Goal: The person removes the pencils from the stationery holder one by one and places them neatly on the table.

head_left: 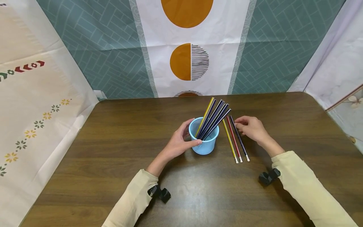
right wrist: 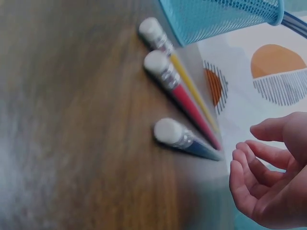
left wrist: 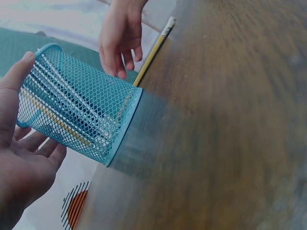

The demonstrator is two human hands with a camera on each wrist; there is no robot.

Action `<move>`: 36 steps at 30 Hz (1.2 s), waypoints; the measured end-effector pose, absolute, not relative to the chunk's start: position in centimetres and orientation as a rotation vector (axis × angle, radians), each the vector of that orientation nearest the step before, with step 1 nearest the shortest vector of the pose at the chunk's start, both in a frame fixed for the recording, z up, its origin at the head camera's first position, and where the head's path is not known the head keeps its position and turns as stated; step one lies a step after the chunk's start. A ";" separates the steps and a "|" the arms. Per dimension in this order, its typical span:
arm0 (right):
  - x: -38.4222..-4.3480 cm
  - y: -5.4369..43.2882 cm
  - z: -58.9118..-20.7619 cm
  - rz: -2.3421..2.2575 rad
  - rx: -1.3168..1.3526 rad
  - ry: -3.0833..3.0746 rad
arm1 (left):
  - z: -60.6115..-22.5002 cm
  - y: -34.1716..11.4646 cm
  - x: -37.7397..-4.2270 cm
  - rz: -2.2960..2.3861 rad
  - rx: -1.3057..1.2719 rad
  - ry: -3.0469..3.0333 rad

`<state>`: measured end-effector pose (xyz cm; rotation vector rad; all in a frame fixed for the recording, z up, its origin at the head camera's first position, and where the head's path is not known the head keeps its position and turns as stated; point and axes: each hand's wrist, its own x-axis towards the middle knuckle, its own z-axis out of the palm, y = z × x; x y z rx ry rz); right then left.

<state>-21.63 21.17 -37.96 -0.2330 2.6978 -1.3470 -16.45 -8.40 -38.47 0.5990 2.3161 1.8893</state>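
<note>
A light blue mesh pencil cup (head_left: 205, 148) stands upright on the table, holding several dark blue pencils (head_left: 216, 117) and a yellow one that lean right. My left hand (head_left: 181, 140) grips it from the left, thumb near the front of the rim, fingers behind. Right of the cup lie a yellow pencil (head_left: 230, 142), a red pencil (head_left: 235, 142) and a dark blue pencil (head_left: 241, 142), erasers toward me. Beside the dark blue pencil's far part hovers my right hand (head_left: 252, 128). In the right wrist view, the loosely bent fingers (right wrist: 261, 167) of this hand hold nothing.
The brown wooden table (head_left: 119, 151) ends at a back edge just behind the cup. Behind it hangs a green and white cloth (head_left: 122, 63) with orange circles. White cloths hang at both sides. Each sleeve carries a small black wrist camera (head_left: 163, 194).
</note>
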 end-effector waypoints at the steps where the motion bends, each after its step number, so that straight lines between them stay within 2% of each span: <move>1: -21.5 21.1 -37.8 -1.346 -0.242 2.706 | -38.6 -8.4 -16.5 1.894 0.608 2.317; 10: -20.7 20.0 -36.9 -1.398 -0.351 2.734 | -38.7 -8.5 -16.5 1.911 0.655 2.335; 21: -19.4 18.6 -35.7 -1.648 -0.505 2.488 | -38.6 -8.5 -16.4 1.907 0.619 2.323; 30: -19.3 18.0 -35.4 -1.727 -0.477 2.412 | -35.5 -8.2 -14.9 1.859 0.602 2.319; 36: -19.2 17.6 -35.1 -1.800 -0.489 2.341 | -36.8 -8.3 -15.5 1.873 0.590 2.315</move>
